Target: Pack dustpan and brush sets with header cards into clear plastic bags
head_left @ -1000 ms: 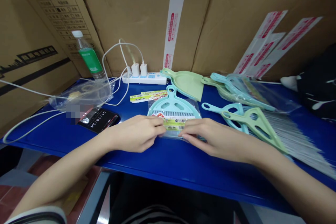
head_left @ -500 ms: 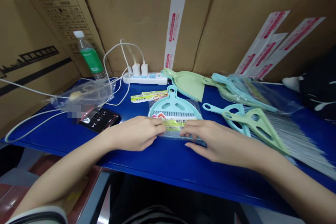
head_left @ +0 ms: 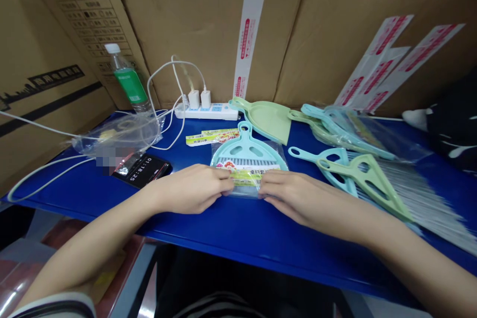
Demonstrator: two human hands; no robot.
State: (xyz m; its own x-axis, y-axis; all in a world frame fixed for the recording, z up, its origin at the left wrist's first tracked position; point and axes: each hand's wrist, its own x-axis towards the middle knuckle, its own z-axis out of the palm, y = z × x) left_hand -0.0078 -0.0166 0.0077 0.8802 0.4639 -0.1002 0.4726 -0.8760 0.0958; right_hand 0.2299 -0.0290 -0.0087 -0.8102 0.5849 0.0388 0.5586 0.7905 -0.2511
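Observation:
A light blue dustpan set in a clear plastic bag [head_left: 248, 154] lies on the blue table [head_left: 231, 228] in front of me. A yellow-green paper label [head_left: 246, 176] runs across the bag's near edge. My left hand [head_left: 194, 190] pinches the left end of that label and bag edge, fingers curled. My right hand [head_left: 294, 196] presses and grips the right end, fingers bent over the bag. Both hands rest on the table, a few centimetres apart.
Spare labels [head_left: 212, 136] lie behind the bag. A green dustpan [head_left: 270, 119], bagged sets [head_left: 350, 129] and loose brushes [head_left: 357, 171] lie to the right. A power strip [head_left: 206, 109], cables, a water bottle [head_left: 128, 82], a phone [head_left: 143, 168] and a plastic bag [head_left: 119, 135] sit left. Cardboard boxes [head_left: 194, 20] stand behind.
My right hand has drawn its fingers in and slid slightly left along the bag's edge. My left hand has stayed in place on the label.

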